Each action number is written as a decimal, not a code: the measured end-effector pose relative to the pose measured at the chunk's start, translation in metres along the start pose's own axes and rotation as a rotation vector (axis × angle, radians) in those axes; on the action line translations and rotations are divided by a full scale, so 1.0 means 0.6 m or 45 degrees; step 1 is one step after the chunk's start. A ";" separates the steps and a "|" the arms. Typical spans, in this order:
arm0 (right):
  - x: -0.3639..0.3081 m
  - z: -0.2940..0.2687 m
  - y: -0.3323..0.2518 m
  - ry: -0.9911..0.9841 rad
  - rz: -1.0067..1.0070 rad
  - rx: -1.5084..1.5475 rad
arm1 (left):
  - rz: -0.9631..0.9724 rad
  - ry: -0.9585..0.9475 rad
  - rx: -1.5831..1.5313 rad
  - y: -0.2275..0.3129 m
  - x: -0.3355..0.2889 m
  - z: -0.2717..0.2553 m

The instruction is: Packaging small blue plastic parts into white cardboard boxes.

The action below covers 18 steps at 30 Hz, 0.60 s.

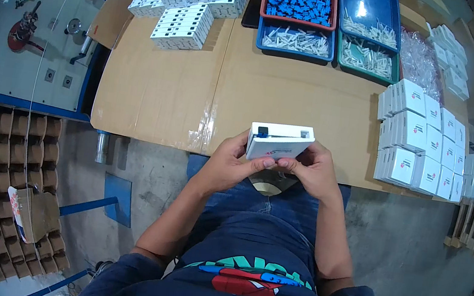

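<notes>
In front of me, just above the near edge of the cardboard-covered table, a small flat white box is held between both hands. Its front panel stands slightly apart from the top edge, and a little blue shows in the gap at the left. A dark square marks the top edge. My left hand grips the box's left side, thumb along the lower front. Around the right side closes my right hand, its thumb close to the other one. The fingers behind the box are hidden.
Stacked white boxes stand at the back left and at the right edge. At the back are a red tray of blue parts and blue and green trays of white sticks. Clear plastic pieces lie beside them.
</notes>
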State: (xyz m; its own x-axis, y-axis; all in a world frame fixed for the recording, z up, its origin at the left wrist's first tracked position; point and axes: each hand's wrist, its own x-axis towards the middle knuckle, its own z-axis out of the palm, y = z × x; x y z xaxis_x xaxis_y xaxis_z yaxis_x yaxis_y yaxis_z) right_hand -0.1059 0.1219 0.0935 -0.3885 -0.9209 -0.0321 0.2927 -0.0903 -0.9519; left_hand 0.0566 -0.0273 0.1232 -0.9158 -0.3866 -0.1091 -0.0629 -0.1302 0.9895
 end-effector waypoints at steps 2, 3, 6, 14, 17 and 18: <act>0.003 0.007 -0.002 0.044 0.002 -0.026 | 0.017 0.009 -0.019 -0.003 0.001 0.000; 0.006 0.010 -0.003 0.089 0.000 -0.050 | 0.036 0.016 -0.033 -0.005 0.002 0.001; 0.016 0.019 0.005 0.230 -0.013 -0.266 | 0.029 0.141 -0.051 -0.014 0.005 0.006; 0.031 0.036 -0.038 0.227 -0.622 -0.978 | 0.000 0.277 -0.108 -0.020 0.022 0.015; 0.035 0.040 -0.027 0.152 -0.633 -0.998 | -0.049 0.226 0.040 -0.014 0.021 0.027; 0.037 0.035 -0.018 0.126 -0.626 -1.016 | -0.013 0.202 0.116 -0.014 0.021 0.033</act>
State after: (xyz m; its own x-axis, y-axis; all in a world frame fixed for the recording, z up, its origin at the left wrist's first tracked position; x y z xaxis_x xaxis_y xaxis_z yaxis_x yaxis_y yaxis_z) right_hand -0.0991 0.0944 0.1097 -0.3924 -0.8090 0.4377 -0.5947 -0.1399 -0.7917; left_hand 0.0378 -0.0132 0.1156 -0.8414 -0.5257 -0.1254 -0.1139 -0.0544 0.9920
